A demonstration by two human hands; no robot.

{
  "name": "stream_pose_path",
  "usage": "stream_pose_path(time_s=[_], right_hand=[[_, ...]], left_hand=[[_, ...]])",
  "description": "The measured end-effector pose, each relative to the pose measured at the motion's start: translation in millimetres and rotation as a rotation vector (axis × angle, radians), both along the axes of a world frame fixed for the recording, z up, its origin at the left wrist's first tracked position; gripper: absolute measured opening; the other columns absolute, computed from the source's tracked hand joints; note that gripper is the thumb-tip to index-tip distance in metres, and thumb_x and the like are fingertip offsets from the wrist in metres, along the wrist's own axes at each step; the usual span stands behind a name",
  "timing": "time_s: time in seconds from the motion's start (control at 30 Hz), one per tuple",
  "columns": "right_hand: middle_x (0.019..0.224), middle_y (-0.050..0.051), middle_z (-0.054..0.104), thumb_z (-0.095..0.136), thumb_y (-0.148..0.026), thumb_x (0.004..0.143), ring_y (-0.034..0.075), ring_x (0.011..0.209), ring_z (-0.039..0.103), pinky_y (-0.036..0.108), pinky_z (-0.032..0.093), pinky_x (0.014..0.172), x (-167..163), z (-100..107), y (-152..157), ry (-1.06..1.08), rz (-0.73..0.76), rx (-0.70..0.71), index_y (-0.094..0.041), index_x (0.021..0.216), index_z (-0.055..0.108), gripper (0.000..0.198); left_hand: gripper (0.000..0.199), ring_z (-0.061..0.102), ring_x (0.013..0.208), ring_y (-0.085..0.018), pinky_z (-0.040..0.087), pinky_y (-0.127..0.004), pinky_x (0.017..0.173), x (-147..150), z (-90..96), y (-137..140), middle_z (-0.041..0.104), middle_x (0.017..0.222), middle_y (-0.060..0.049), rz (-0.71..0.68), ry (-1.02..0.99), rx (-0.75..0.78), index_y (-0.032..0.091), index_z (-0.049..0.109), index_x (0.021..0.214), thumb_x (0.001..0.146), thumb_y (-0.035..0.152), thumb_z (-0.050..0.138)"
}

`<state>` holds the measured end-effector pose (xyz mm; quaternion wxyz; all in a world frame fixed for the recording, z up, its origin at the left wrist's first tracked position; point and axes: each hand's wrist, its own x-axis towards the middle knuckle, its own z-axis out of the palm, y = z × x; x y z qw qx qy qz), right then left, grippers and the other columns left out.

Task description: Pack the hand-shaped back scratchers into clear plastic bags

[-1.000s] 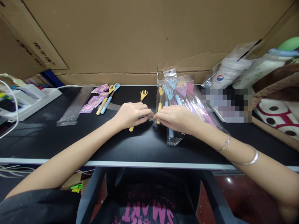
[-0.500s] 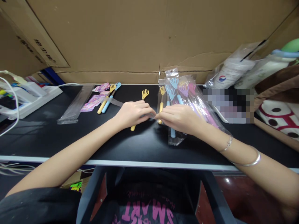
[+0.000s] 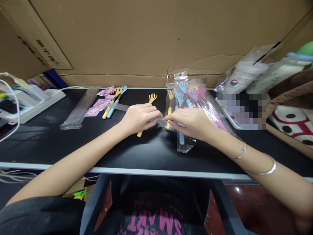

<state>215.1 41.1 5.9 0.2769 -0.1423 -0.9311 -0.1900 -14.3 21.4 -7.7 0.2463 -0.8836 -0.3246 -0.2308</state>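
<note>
My left hand (image 3: 141,120) is closed on a narrow clear plastic bag (image 3: 121,107), which sticks out to the left behind the hand. At the bag's other end, the fingertips of my right hand (image 3: 192,123) are pinched together, meeting those of my left. Beneath my left hand lies a yellow back scratcher (image 3: 153,98); its middle is hidden. Behind and under my right hand are several back scratchers in clear bags (image 3: 186,147), with yellow, blue, purple and pink ones among them. A loose yellow scratcher (image 3: 108,111) and a blue scratcher (image 3: 113,108) lie to the left.
Pink cards (image 3: 98,106) lie beside a stack of flat clear bags (image 3: 78,112) on the black table (image 3: 117,153). A white power strip (image 3: 41,104) is at far left. At right stand a bagged cup (image 3: 241,76) and a phone-like item (image 3: 226,112). Cardboard (image 3: 122,39) walls the back.
My right hand's fingers have shifted slightly at the bag's end and lifted a little. My left hand stays nearly in place, and the things on the table have not moved.
</note>
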Motion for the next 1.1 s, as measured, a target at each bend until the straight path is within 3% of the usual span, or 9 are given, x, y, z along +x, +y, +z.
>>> stream_pose_path(time_s=[0.47,1.1], right_hand=[[0.068,0.001,0.066,0.044,-0.021,0.092,0.013,0.062,0.06,0.025,0.037,0.06,-0.5,-0.9,-0.6,-0.087,-0.056,0.022,-0.019,0.097,0.064,0.021],[0.074,0.0,0.068,0.046,-0.022,0.092,0.012,0.064,0.059,0.025,0.036,0.061,-0.7,-4.3,0.2,-0.142,-0.048,-0.027,-0.019,0.093,0.067,0.021]], left_hand=[[0.006,0.06,0.072,-0.013,0.037,-0.026,0.059,0.4,-2.7,0.3,0.066,0.075,0.003,0.049,-0.006,-0.014,0.021,0.057,0.083,0.086,0.025,0.054],[0.017,0.06,0.072,-0.012,0.035,-0.025,0.058,0.8,-4.5,0.8,0.067,0.075,0.004,-0.008,0.011,-0.054,0.023,0.065,0.09,0.091,0.022,0.048]])
